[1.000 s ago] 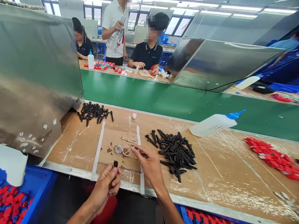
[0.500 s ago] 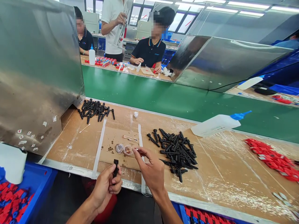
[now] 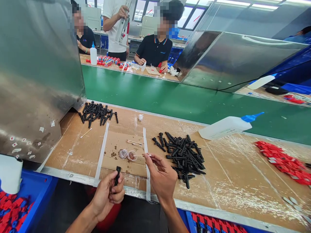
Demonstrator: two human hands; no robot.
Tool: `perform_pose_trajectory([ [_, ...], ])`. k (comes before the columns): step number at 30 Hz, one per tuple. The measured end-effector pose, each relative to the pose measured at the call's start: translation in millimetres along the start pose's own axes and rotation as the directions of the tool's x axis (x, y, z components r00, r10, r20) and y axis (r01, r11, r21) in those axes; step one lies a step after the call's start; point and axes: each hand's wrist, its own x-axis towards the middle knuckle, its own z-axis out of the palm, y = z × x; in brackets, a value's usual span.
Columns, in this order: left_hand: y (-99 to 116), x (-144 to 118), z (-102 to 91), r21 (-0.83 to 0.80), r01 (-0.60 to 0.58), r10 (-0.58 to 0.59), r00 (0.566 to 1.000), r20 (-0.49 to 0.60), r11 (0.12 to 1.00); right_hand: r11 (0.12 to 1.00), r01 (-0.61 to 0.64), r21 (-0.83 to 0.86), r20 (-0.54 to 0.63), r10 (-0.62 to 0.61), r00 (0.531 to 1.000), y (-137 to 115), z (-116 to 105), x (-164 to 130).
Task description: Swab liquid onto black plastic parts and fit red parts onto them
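As the left hand (image 3: 107,192) grips a black plastic part (image 3: 118,173) head-up, nearer than the round pot (image 3: 130,158), apparently leaving its head exposed, the right hand (image 3: 163,174) pinches a cotton swab (image 3: 139,156) by one end, probably to clear the pot; print on the squeeze bottle (image 3: 224,127), right of the pot, is illegible.

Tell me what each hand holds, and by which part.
Left hand: a slim black stick-shaped part, gripped below its squarish head. Right hand: a thin pale cotton swab, pinched near the end away from the small round clear cup.
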Motion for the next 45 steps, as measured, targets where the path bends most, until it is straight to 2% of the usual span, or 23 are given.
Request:
perform_pose_trajectory([
  [7,2,0,2.7,0.01,-0.003,0.003,1.0,0.007,1.0,0.985,-0.061,0.158,-0.044,0.069,0.997,-25,-1,-11],
  [11,1,0,3.7,0.003,-0.001,0.001,1.0,0.001,1.0,0.98,-0.051,0.191,0.002,0.051,0.999,-36,-1,-25],
  [16,1,0,2.2,-0.007,-0.002,0.002,1.0,0.004,1.0,0.985,-0.017,0.174,0.125,-0.005,0.992,-31,7,-41],
  [24,1,-1,2.9,0.008,-0.012,0.012,1.0,-0.007,1.0,0.994,-0.015,0.11,0.178,-0.005,0.984,-23,11,-47],
  [45,0,-1,0.6,0.009,-0.006,0.006,1.0,0.006,1.0,0.991,0.042,0.124,0.189,-0.066,0.98,-24,13,-47],
])
